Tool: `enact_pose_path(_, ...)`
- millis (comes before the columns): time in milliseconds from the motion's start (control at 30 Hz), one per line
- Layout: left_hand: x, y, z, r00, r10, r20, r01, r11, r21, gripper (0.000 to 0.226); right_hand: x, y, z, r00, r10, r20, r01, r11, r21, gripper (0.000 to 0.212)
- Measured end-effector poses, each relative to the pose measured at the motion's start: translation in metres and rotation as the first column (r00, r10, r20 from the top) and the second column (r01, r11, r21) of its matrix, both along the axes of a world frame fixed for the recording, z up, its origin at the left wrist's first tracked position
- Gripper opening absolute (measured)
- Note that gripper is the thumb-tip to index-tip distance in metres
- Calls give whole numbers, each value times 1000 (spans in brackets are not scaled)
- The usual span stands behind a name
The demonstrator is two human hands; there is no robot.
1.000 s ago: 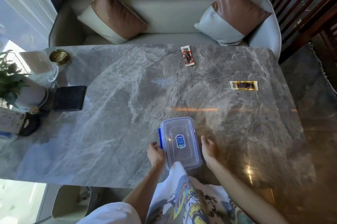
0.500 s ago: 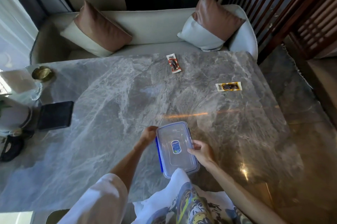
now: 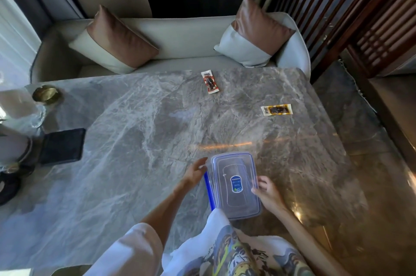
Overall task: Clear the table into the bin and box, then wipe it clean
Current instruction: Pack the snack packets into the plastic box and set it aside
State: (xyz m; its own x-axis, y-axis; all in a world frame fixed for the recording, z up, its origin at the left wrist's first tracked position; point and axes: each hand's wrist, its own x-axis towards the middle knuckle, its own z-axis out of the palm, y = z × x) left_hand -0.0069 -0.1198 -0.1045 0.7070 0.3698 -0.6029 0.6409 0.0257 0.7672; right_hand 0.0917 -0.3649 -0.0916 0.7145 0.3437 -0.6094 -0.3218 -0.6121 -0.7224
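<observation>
Lower centre on the bench [image 3: 135, 140], a clear box [image 3: 234, 176] with blue trim and label; left hand [image 3: 194, 173] touches it straight-fingered, right hand [image 3: 267, 194] seemingly pinches its edge.

Grey veined marble tabletop [image 3: 135, 140]; clear box [image 3: 234, 185] with blue trim and label; beyond it, a red-white packet [image 3: 209, 81] and a yellow-black packet [image 3: 276, 109].

I am watching the left hand [image 3: 194, 173] travelling up the 9 o'clock side of the box [image 3: 235, 205], from its near corner to its far corner, fingers loosening. The right hand [image 3: 267, 194] is leaving the near end and settling at the 3 o'clock edge, fingertips curling onto it. The blue clasp [image 3: 208, 192] is now showing full length.
</observation>
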Motion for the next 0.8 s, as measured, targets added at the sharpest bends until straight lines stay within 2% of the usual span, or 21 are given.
enact_pose_path(100, 15, -5, -6, 999, -1, -32, 5, 994, 106, 40, 9, -16, 2, 999, -51, -16, 52, 999, 13, 40)
enact_pose_path(167, 23, -11, -11, 996, -52, -67, 65, 979, 194, 39, 15, -33, 2, 992, -125, -30, 125, 992, 7, 41)
enact_pose_path(233, 26, -14, -18, 993, -49, -107, 70, 978, 197, 32, 20, -51, 0, 979, -203, -29, 203, 979, 0, 40)
enact_pose_path(333, 19, -14, -32, 988, 43, -150, -10, 976, 216, 28, 28, -83, -3, 939, -336, -72, 337, 942, -3, 33)
enact_pose_path(400, -3, -10, -39, 973, 170, -154, -135, 967, 217, 36, 32, -101, -11, 926, -363, -99, 361, 932, -40, 29)
enact_pose_path(500, -50, -8, -40, 896, 424, -134, -411, 905, 111, 48, 35, -114, -28, 927, -347, -139, 336, 937, -99, 29)
enact_pose_path(600, -101, -15, -36, 750, 641, -165, -640, 766, 65, 51, 33, -104, -45, 953, -291, -89, 274, 947, -165, 33)
enact_pose_path(733, -137, -36, -14, 642, 757, -123, -758, 651, 43, 41, 31, -59, -53, 986, -166, 5, 164, 970, -177, 35)
enact_pose_path(800, -141, -41, -9, 628, 769, -116, -773, 634, 19, 52, 31, -33, -57, 996, -84, 14, 85, 979, -186, 36)
